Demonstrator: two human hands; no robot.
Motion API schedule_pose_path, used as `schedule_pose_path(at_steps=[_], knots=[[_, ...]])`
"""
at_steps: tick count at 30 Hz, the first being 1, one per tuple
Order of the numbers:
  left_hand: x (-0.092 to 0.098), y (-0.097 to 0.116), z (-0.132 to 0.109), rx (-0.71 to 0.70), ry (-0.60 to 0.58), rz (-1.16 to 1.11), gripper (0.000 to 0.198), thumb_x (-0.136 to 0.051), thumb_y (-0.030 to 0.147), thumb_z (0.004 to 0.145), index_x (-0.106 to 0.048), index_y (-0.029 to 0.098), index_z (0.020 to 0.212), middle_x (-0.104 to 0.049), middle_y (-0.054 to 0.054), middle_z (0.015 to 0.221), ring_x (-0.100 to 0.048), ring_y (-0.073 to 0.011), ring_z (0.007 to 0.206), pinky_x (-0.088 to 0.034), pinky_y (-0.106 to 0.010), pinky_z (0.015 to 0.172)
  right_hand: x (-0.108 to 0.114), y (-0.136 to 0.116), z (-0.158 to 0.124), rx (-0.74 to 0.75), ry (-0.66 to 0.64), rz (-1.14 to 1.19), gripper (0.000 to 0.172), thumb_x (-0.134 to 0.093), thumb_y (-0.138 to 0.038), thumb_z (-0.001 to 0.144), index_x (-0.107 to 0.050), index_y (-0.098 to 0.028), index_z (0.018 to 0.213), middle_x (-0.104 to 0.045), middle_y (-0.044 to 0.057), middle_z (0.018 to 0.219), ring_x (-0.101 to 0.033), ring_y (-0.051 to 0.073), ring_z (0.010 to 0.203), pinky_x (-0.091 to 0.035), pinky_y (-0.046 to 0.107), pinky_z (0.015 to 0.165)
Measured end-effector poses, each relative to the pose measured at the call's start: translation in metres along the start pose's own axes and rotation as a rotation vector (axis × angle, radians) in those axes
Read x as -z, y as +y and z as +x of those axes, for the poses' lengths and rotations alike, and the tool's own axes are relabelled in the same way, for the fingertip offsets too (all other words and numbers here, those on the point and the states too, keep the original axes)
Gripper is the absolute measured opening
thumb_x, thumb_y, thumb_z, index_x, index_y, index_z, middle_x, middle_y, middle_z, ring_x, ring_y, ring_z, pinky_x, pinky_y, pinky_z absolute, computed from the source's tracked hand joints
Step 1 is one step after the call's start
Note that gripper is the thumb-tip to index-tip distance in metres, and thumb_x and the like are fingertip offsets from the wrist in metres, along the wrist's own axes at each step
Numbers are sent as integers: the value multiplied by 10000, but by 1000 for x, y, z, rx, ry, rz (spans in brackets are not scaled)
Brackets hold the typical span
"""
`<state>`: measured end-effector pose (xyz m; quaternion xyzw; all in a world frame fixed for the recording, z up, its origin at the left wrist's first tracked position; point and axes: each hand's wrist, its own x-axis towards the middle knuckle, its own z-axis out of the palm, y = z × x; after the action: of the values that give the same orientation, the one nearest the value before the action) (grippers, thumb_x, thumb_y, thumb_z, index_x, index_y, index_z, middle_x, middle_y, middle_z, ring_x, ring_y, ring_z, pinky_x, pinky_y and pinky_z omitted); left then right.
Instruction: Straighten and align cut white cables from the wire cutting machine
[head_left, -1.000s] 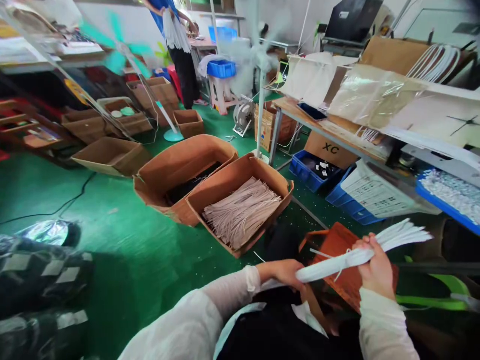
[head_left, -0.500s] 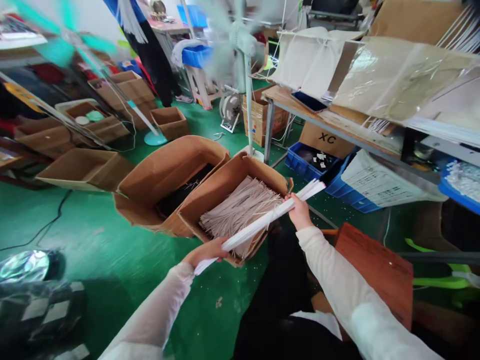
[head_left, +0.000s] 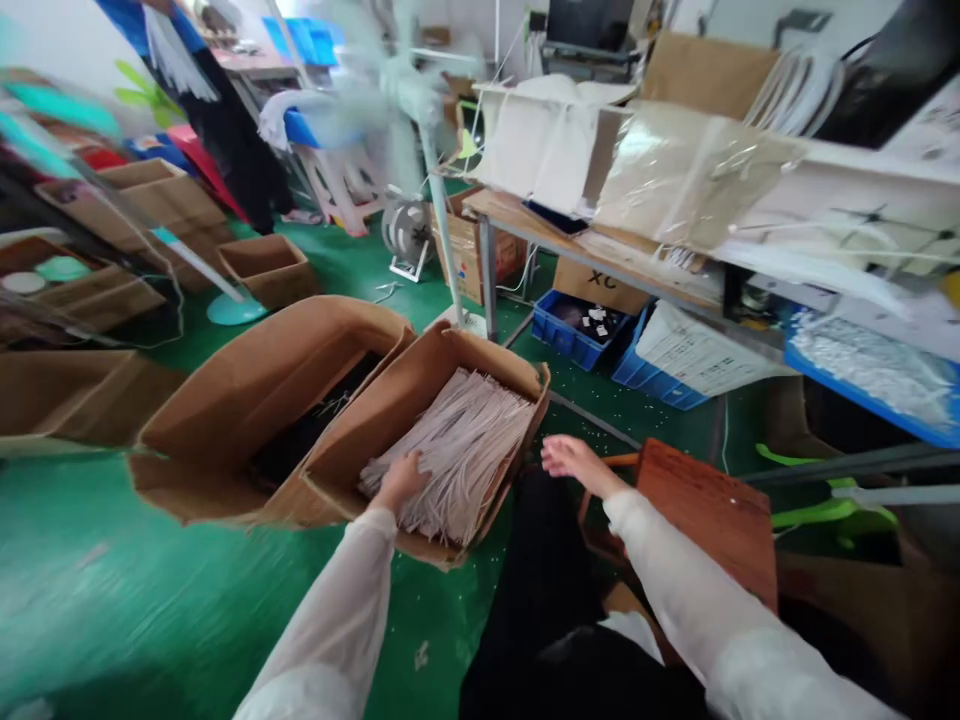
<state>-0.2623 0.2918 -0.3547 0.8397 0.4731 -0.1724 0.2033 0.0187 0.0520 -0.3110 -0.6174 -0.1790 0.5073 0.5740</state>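
Note:
A cardboard box [head_left: 409, 385] on the green floor holds a pile of pale thin strips [head_left: 457, 450]. My left hand [head_left: 401, 478] reaches into the box's near end and rests on the strips, fingers curled down onto them; what it grips is hidden. My right hand [head_left: 568, 458] hovers just right of the box's corner, fingers stretched out and holding nothing. Both arms wear white sleeves.
A second open box [head_left: 247, 400] with dark contents stands left of the first. A wooden stool [head_left: 709, 510] is to the right. A metal-legged table [head_left: 585, 250] with bags and blue bins [head_left: 574, 330] beneath lies behind. A standing fan [head_left: 435, 200] and another person [head_left: 217, 110] are beyond.
The white bundle held in both hands went from my lap over the box and into it. My right hand has let go and opened; my left hand now rests on the pile.

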Motion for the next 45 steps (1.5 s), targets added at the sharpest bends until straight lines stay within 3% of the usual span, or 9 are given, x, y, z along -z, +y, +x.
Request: schedule_pose_path(at_steps=[3,5,9,15,18,21,25,37,45], knots=[[-11,59,-9,-224,81,-15,402,-489,262,866,-522,161,1254,-576,-144,1307,-538,-260,1205,-389,-343,1041,55,25,-80,-27,44,-110,513,-634,-575,801,-602,-148,1083,-677,79,942,-662,136,608,-521,246,527],[-2,105,-13,-407,202,-46,344,-451,283,888,-547,221,1213,-572,-104,1304,-507,-248,1235,-365,-341,1078,92,36,-122,22,182,-135,509,-587,-605,808,-602,-158,1051,-669,57,907,-627,113,539,-469,213,463],[61,216,-36,-840,563,-219,349,-457,376,900,-562,191,1177,-584,-124,1204,-516,-278,1176,-380,-386,1079,154,43,-175,129,538,-209,481,-543,-598,794,-609,-162,986,-661,27,789,-539,92,423,-367,203,387],[176,389,-99,-1155,873,-215,405,-504,339,907,-493,163,1272,-550,-134,1257,-481,-274,1193,-380,-423,1073,183,89,-185,191,700,-249,465,-520,-614,772,-624,-181,909,-630,13,670,-564,138,428,-385,238,408],[213,455,-117,-1220,976,-48,622,-598,295,838,-369,100,1382,-457,-175,1383,-379,-313,1299,-308,-449,1118,186,115,-177,233,734,-253,446,-522,-620,757,-633,-209,887,-622,8,650,-587,159,442,-407,254,424],[236,500,-123,-1187,1052,98,719,-653,261,789,-336,46,1397,-407,-216,1414,-331,-358,1320,-281,-468,1108,190,126,-175,284,721,-245,439,-515,-636,761,-639,-230,873,-615,9,651,-600,174,452,-421,269,429],[246,521,-120,-1083,1086,173,651,-657,310,797,-407,69,1348,-447,-226,1345,-391,-394,1230,-319,-498,1023,192,128,-177,328,678,-237,420,-499,-634,780,-635,-247,867,-612,16,655,-611,193,468,-431,287,436],[239,517,-120,-1024,1179,152,623,-594,358,840,-412,84,1369,-427,-204,1375,-391,-384,1219,-297,-474,1037,192,131,-176,376,671,-284,373,-467,-595,822,-612,-252,831,-603,21,662,-622,209,487,-446,310,475],[245,526,-115,-1074,1054,245,591,-600,285,827,-411,80,1348,-468,-202,1348,-399,-344,1235,-309,-449,1046,193,132,-175,371,668,-285,378,-466,-602,826,-614,-254,838,-599,25,666,-618,218,490,-442,320,472]])
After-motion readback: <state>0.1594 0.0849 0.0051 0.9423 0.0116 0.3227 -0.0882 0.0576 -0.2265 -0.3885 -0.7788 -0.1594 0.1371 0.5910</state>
